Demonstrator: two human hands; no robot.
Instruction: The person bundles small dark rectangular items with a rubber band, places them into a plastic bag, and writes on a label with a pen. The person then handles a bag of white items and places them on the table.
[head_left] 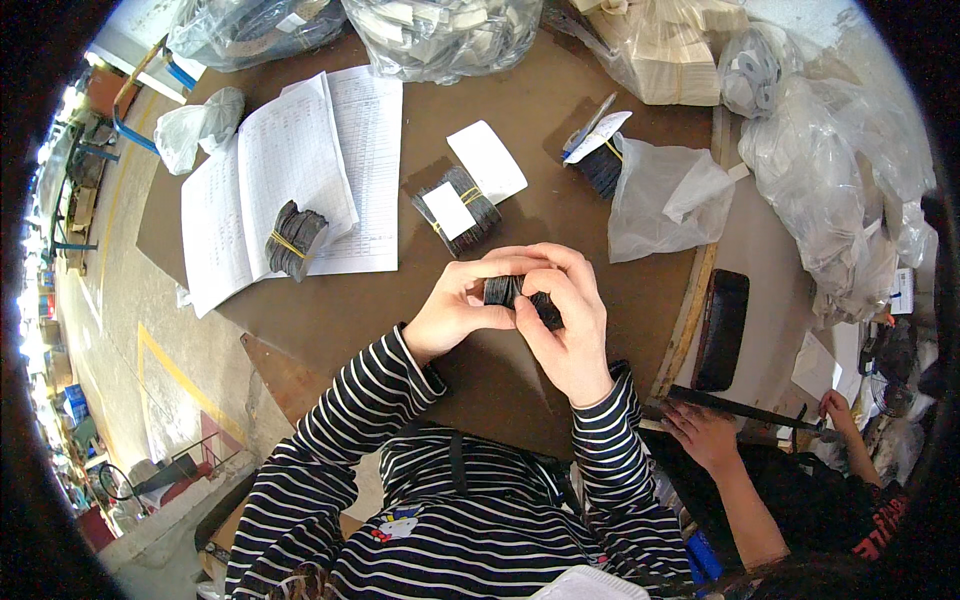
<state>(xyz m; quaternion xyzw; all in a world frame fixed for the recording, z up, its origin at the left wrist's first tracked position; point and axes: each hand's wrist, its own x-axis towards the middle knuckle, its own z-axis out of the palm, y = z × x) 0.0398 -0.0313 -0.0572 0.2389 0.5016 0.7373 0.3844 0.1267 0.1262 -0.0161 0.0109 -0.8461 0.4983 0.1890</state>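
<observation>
Above the near middle of the table, a stack of thin black pieces (502, 291) is held between my two hands. My left hand (452, 312) grips its left end, fingers curved over the far side and thumb along the near side. My right hand (570, 325) closes round the right end, thumb and forefinger pinched on it. Just beyond lies a black bundle (486, 212) with a yellow rubber band and white label, beside a white card (487, 160). Another banded black bundle (296, 240) rests on the open notebook (215, 225). What the pieces are, I cannot tell.
Farther right, a banded black bundle (598, 170) with a white slip touches a clear plastic bag (665, 205). Filled plastic bags (450, 40) line the far edge. A dark phone-like object (721, 330) lies right. Another person's hand (703, 432) rests near the table's right edge.
</observation>
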